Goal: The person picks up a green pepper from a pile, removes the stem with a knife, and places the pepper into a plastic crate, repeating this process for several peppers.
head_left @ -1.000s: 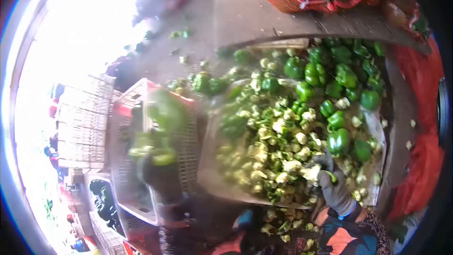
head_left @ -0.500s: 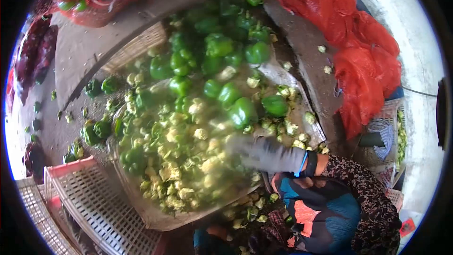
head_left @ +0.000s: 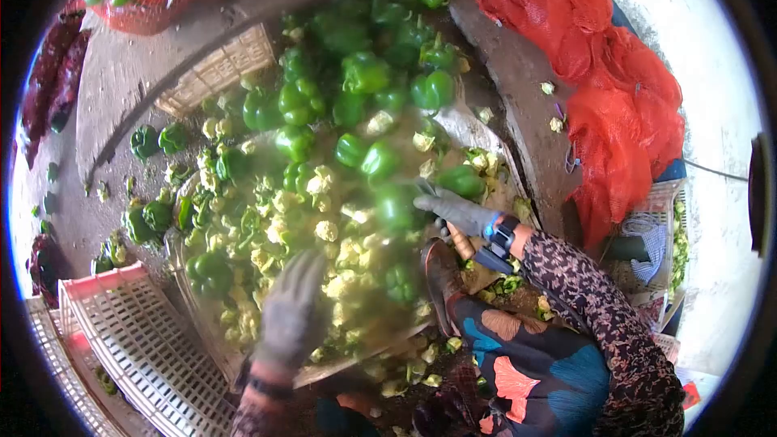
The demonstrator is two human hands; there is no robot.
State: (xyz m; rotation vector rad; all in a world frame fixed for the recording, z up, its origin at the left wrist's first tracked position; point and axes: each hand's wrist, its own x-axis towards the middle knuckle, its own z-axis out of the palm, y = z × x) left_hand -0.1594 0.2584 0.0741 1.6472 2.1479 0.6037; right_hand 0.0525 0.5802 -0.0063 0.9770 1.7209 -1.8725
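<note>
My right hand (head_left: 457,209), in a grey glove, is right of centre beside a blurred green bell pepper (head_left: 396,206). Its forefinger and thumb stretch towards that pepper. The other fingers curl at the top of a tool with a tan handle (head_left: 460,240) and a dark end, whose kind I cannot make out. My left hand (head_left: 295,307), also gloved and smeared by motion, hovers over the pale pepper cores (head_left: 326,231) with its fingers stretched out and nothing visible in them. More green bell peppers (head_left: 366,73) are heaped beyond the cores.
White plastic crates (head_left: 146,332) stand at lower left; another crate (head_left: 251,57) lies behind the heap. Red mesh sacks (head_left: 619,105) lie at right along a white wall (head_left: 712,73). A filled red net bag (head_left: 137,12) is at upper left. My shoe (head_left: 441,283) borders the heap.
My left hand has come into view over the cores from below. My right hand has moved up beside the green pepper, and the tan-handled tool now shows. The view has shifted slightly.
</note>
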